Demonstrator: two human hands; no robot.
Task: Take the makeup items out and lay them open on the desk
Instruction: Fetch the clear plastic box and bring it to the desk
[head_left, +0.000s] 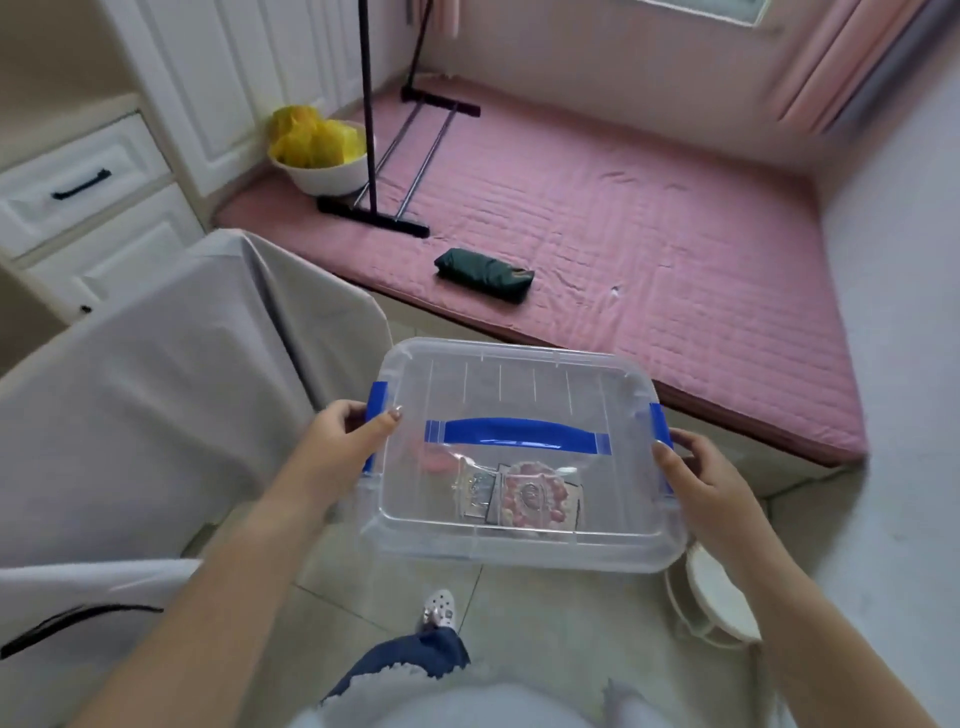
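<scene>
Makeup items blur inside a clear, blue-latched box, lid on, gripped by left hand and right hand.

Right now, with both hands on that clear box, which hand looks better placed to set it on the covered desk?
Probably the left hand. It grips the clear box at its left blue latch, the side nearest the grey-covered desk. The right hand holds the far side.

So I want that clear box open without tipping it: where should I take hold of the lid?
Probably at the blue end latches, from both short sides: the left hand and right hand already hold there, keeping the clear box level.
</scene>
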